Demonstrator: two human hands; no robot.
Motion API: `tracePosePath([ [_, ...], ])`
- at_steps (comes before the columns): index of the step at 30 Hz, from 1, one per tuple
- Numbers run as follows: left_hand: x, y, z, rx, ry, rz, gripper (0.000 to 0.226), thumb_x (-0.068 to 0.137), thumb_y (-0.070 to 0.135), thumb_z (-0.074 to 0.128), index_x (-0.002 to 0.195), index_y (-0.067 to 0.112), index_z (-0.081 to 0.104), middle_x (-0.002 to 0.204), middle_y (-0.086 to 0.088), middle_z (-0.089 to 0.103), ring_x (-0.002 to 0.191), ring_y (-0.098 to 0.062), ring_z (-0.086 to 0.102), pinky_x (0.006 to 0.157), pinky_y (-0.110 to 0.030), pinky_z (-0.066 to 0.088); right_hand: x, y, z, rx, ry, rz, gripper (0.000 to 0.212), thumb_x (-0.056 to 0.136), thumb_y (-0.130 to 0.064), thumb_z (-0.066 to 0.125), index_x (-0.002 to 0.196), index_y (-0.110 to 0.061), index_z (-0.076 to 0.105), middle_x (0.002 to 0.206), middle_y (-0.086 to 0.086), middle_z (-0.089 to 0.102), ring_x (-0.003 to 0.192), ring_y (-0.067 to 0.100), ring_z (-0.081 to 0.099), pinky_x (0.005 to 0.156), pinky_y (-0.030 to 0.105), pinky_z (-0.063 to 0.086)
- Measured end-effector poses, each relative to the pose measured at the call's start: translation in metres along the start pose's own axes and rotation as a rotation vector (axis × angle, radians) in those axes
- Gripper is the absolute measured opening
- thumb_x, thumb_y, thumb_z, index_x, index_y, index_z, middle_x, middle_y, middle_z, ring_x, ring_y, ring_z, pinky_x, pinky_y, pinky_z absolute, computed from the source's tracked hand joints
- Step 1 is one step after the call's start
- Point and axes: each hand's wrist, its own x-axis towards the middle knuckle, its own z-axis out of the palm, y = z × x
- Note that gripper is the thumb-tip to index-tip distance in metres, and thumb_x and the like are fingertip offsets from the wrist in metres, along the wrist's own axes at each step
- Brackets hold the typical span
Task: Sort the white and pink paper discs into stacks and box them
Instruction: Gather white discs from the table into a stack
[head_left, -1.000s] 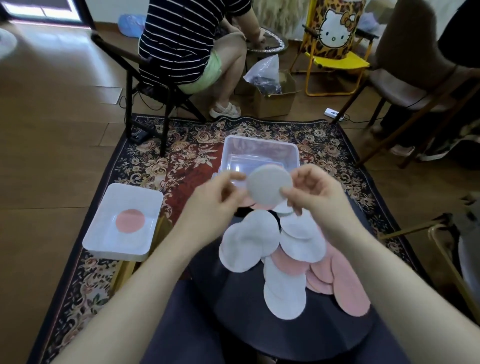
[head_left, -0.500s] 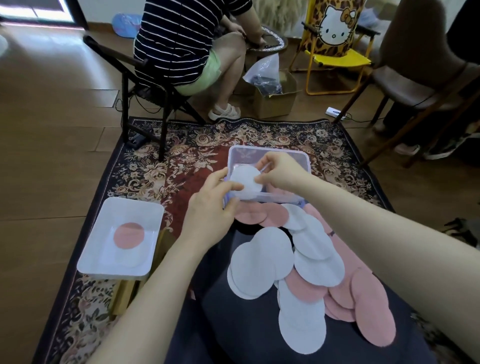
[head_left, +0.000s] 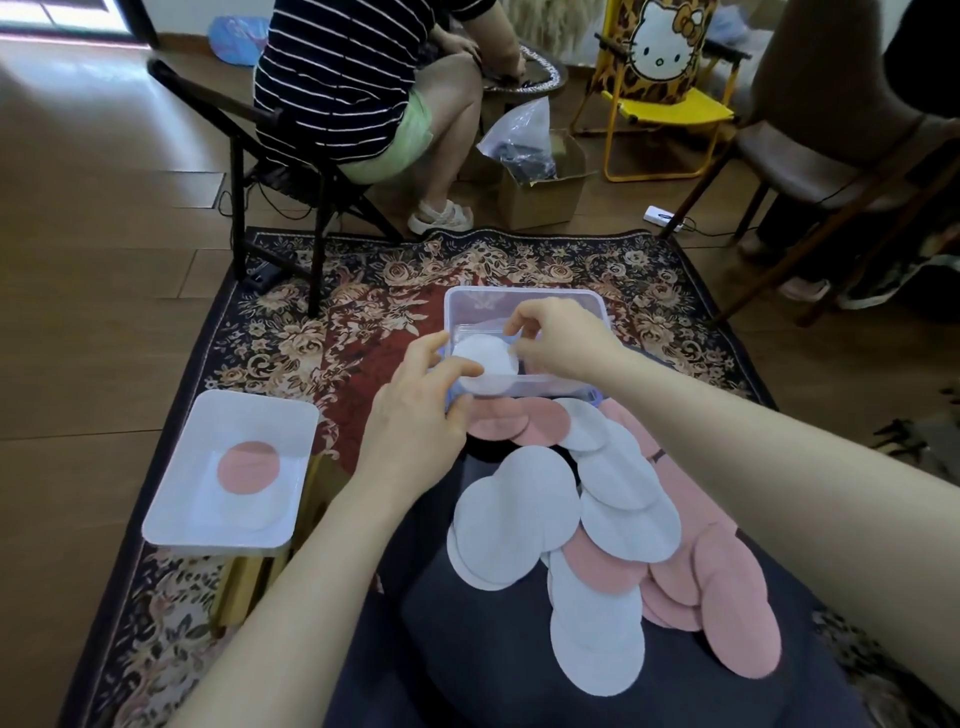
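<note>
- Plainly, the white disc (head_left: 485, 358) looks thin, light and floppy; it will likely bend or slip if pinched hard, so a light pinch at opposite edges seems the best hold.
- It sits at the near wall of the clear box (head_left: 524, 304), partly inside, held between both hands.
- The left hand (head_left: 421, 415) has its thumb laid on the disc's near edge, with fingers curled under by the box wall; the grip looks like a pinch, though the fingers below are hidden.
- The right hand (head_left: 558, 338) pinches the disc's far right edge with curled fingertips, the rest of the hand arched over the box.
- The clear box stands on the rug (head_left: 332, 322), at the far edge of the dark cushion (head_left: 483, 639); whether other discs already lie in it cannot be told through the hands.
- The white tray (head_left: 171, 509) to the left holds one pink disc (head_left: 248, 467), with what seems a white one under it.
- A loose, overlapping pile of white discs (head_left: 519, 519) and pink discs (head_left: 737, 613) lies on the cushion, still unsorted; judging from that, most of the job remains.
</note>
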Motion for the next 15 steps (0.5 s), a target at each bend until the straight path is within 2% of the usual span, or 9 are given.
tracePosePath([
  [2,0.0,0.002,-0.001,-0.002,-0.008,-0.012,0.028,0.087,0.009,0.06,0.112,0.02,0.065,0.141,0.001,0.041,0.126,-0.018,0.047,0.093,-0.046,0.045,-0.009,0.0,-0.005,0.068,0.083,-0.029,0.019,0.088,-0.015,0.054,0.102,-0.021,0.066,0.095,-0.005,0.062,0.085,0.015,0.059,0.075,0.036,0.051],
  [4,-0.001,0.003,-0.002,0.007,-0.021,-0.031,0.029,0.088,0.009,0.059,0.114,0.02,0.064,0.144,0.002,0.039,0.129,-0.018,0.044,0.096,-0.044,0.044,-0.027,-0.002,-0.01,0.171,0.176,-0.056,0.017,0.09,-0.017,0.054,0.099,-0.023,0.067,0.091,-0.011,0.062,0.07,-0.002,0.053,0.067,0.029,0.044],
  [6,-0.003,0.004,-0.002,0.013,-0.027,-0.044,0.031,0.089,0.009,0.057,0.117,0.021,0.063,0.147,0.003,0.037,0.132,-0.017,0.042,0.098,-0.044,0.042,-0.053,-0.002,-0.013,0.248,0.256,-0.087,0.015,0.09,-0.019,0.056,0.096,-0.024,0.069,0.088,-0.015,0.061,0.062,-0.007,0.049,0.063,0.023,0.038],
  [10,-0.012,0.006,-0.002,0.016,-0.008,-0.035,0.039,0.09,0.01,0.058,0.128,0.019,0.058,0.148,0.001,0.039,0.133,-0.018,0.041,0.098,-0.044,0.043,-0.117,0.006,-0.007,0.404,0.411,-0.112,0.014,0.088,-0.012,0.062,0.089,-0.024,0.068,0.084,-0.017,0.061,0.062,0.011,0.051,0.062,0.02,0.04],
  [13,-0.034,0.01,-0.001,0.009,0.08,-0.019,0.039,0.088,0.007,0.059,0.127,0.015,0.059,0.139,-0.003,0.047,0.127,-0.02,0.047,0.096,-0.042,0.045,-0.164,0.011,0.006,0.485,0.419,-0.06,0.016,0.088,-0.008,0.063,0.09,-0.022,0.069,0.085,-0.016,0.062,0.064,0.013,0.053,0.061,0.011,0.036],
  [15,-0.056,0.011,0.004,0.03,0.126,0.0,0.036,0.088,0.01,0.056,0.123,0.014,0.062,0.131,-0.004,0.053,0.12,-0.022,0.053,0.092,-0.044,0.048,-0.19,0.012,0.018,0.521,0.39,-0.007,0.021,0.087,-0.008,0.063,0.091,-0.028,0.068,0.089,-0.017,0.064,0.068,0.014,0.054,0.063,0.011,0.037],
])
